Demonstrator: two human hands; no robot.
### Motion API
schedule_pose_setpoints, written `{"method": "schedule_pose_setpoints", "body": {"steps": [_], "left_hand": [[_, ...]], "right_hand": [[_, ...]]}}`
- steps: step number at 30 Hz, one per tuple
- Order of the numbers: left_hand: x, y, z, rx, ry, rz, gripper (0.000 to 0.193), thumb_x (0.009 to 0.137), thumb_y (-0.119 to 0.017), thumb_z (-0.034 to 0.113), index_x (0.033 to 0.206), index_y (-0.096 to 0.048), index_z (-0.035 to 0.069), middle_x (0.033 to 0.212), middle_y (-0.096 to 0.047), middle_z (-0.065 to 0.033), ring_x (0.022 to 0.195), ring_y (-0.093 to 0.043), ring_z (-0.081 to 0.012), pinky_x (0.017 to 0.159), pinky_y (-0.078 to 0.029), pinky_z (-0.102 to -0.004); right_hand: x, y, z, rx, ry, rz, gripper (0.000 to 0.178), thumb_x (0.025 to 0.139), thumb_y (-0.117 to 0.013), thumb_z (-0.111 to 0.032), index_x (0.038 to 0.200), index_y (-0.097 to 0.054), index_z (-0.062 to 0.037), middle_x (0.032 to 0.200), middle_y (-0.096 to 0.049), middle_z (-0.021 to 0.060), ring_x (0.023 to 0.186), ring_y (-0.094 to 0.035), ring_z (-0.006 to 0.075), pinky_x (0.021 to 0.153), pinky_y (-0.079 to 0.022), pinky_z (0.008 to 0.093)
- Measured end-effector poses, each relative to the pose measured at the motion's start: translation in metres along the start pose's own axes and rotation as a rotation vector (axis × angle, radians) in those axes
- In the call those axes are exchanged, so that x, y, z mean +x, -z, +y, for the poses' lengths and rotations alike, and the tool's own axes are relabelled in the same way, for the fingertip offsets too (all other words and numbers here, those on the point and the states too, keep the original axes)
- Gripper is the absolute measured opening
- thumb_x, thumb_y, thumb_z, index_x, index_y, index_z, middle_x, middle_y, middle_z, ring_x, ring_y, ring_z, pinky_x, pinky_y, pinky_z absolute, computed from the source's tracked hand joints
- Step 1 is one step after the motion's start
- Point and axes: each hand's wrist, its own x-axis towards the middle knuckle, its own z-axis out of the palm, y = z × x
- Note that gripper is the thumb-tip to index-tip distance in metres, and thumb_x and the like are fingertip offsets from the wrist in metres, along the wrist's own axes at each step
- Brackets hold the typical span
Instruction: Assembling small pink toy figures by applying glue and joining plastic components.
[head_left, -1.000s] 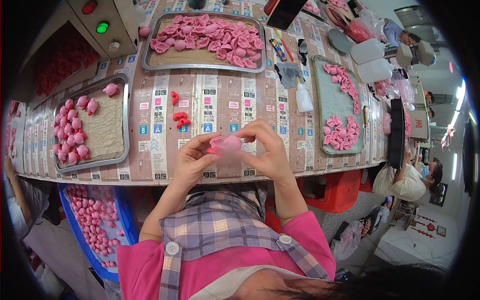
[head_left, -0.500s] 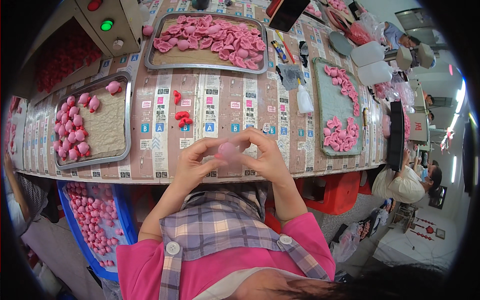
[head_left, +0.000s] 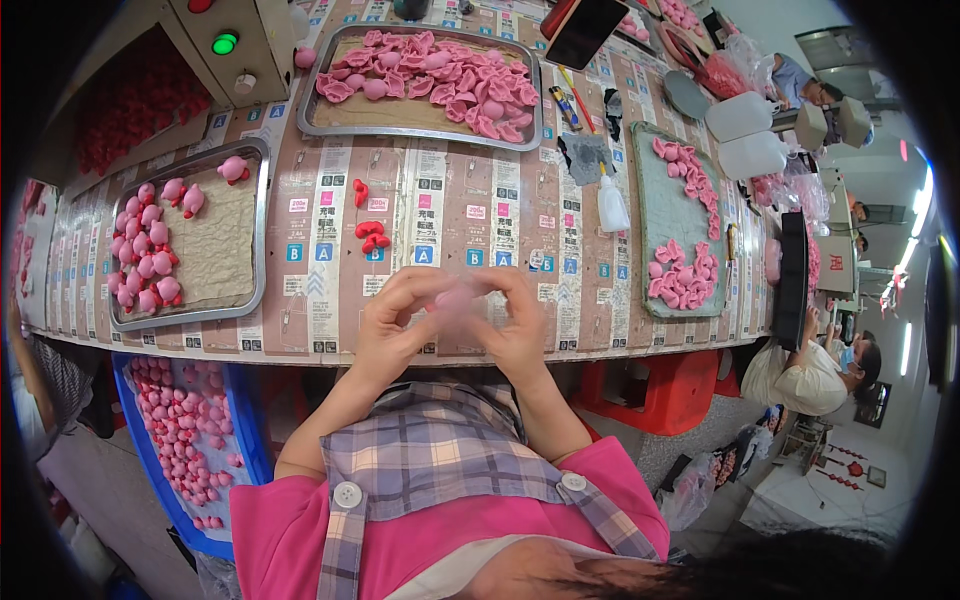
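Over the table's near edge, my left hand and my right hand meet, with fingertips closed on one small round pink rubber piece. Motion blur and the fingers hide most of it. Just beyond my hands, small glossy red pieces lie on the table, with another red piece farther back. To the left, a metal tray lined with brown paper carries several round pink figures with red parts attached. A second metal tray at the back is heaped with pink cup-like shells and some balls.
At right lies a green tray of pink shells, beside a white squeeze bottle. A machine with a green light stands back left. Below the table are a blue crate of pink figures and a red stool. Other people sit at right.
My right hand has shifted slightly left, closer to my left hand. The pink piece is more covered by fingers now. The view has shifted a little; the trays stay put.
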Motion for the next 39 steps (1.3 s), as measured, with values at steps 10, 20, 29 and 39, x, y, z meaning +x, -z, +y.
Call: {"method": "schedule_pose_setpoints", "body": {"steps": [10,20,29,39], "left_hand": [[-0.005,0.0,-0.019,-0.771,0.239,0.043,0.03,0.073,-0.064,0.012,0.101,-0.054,0.006,0.108,-0.052,-0.0098,0.099,-0.052,-0.0211,0.088,-0.042,-0.0324],[-0.008,0.0,-0.023,-0.969,0.256,-0.008,0.021,0.073,-0.065,0.01,0.092,-0.059,0.011,0.097,-0.058,-0.0045,0.092,-0.054,-0.0158,0.081,-0.043,-0.0292],[-0.01,0.0,-0.029,-0.909,0.18,-0.073,0.017,0.073,-0.066,0.015,0.089,-0.059,0.012,0.095,-0.057,-0.0066,0.091,-0.054,-0.0173,0.079,-0.044,-0.0293],[-0.003,0.008,-0.017,-0.583,0.127,-0.102,0.029,0.071,-0.068,0.018,0.096,-0.055,0.009,0.093,-0.055,-0.0094,0.095,-0.051,-0.0193,0.085,-0.039,-0.032]], "right_hand": [[-0.006,-0.021,0.008,0.456,-0.071,0.028,0.032,0.069,-0.067,-0.005,0.098,-0.055,-0.0027,0.102,-0.05,0.0079,0.097,-0.048,0.0161,0.085,-0.036,0.0282],[-0.007,-0.025,-0.007,0.986,-0.298,-0.02,0.019,0.072,-0.063,-0.001,0.089,-0.057,-0.0068,0.11,-0.047,0.0083,0.098,-0.047,0.0157,0.087,-0.036,0.0294],[-0.013,-0.023,-0.004,1.018,-0.263,-0.061,0.014,0.072,-0.064,-0.003,0.082,-0.057,-0.0076,0.111,-0.048,0.0123,0.102,-0.047,0.0192,0.088,-0.036,0.0324],[-0.009,-0.017,0.002,0.95,-0.213,-0.096,0.017,0.071,-0.064,-0.001,0.085,-0.058,-0.0074,0.108,-0.051,0.0126,0.103,-0.048,0.0206,0.089,-0.037,0.0334]]}}
